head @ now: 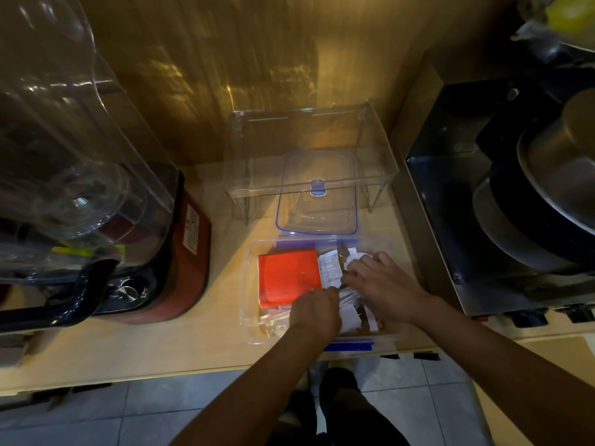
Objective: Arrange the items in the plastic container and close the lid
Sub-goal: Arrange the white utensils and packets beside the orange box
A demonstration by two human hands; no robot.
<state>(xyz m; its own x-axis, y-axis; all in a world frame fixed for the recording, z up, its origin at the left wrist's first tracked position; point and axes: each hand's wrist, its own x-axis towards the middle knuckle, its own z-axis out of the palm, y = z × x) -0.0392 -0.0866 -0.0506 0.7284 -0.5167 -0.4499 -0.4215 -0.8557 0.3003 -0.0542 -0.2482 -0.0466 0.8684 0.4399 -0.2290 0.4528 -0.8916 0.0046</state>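
In the plastic container (254, 297) on the counter (161, 349), the stiff red packet (288, 278) lies left. Your left hand (314, 312) is closed on thin papers (331, 268); your right hand (380, 284) presses them, fingers spread. Hold them lightly, they crumple.

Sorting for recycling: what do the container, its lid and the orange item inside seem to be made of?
Container: clear glossy plastic; the counter shows through its walls. Lid: clear plastic too, with a blue rim, probably a seal. Orange item: flat and matte, likely paper or card; too blurred to be sure.
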